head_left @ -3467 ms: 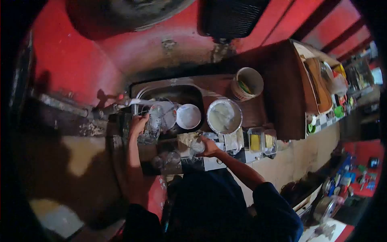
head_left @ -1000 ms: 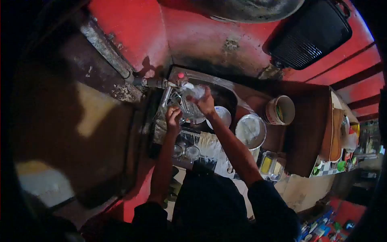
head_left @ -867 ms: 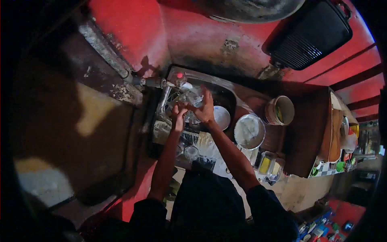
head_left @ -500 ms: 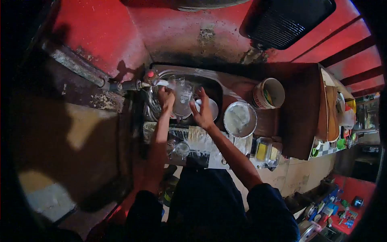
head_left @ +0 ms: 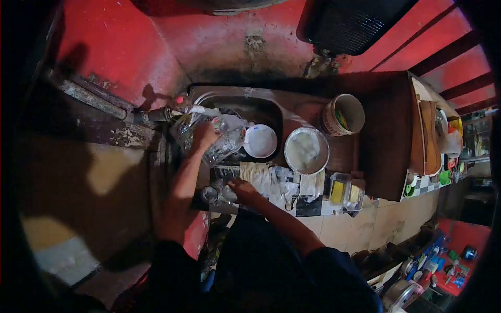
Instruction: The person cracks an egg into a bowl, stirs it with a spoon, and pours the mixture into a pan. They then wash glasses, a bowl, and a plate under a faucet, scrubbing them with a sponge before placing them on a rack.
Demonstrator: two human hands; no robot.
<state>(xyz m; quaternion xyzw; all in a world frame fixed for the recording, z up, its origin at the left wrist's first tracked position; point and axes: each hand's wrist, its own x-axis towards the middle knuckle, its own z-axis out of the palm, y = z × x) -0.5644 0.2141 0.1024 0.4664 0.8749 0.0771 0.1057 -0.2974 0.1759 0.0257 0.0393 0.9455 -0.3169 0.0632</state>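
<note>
My left hand (head_left: 205, 136) is closed on a clear plastic bag (head_left: 225, 145) over the left part of the sink, just under the faucet (head_left: 201, 110). My right hand (head_left: 241, 190) is closed at a clear glass (head_left: 228, 194) on the tiled ledge in front of the sink. Beside it stands another clear glass (head_left: 209, 194). A white bowl (head_left: 260, 141) sits in the sink basin, to the right of the bag.
Right of the basin are a round tub of cloudy water (head_left: 307, 151) and a bucket (head_left: 329, 119). A container with a yellow sponge (head_left: 337, 192) and wet cloths (head_left: 254, 175) lie along the front ledge. A black tray (head_left: 360, 26) hangs on the red wall.
My right hand has moved from above the basin down to the glasses on the ledge. My left hand and the clear bag have shifted left, and the white bowl is now uncovered.
</note>
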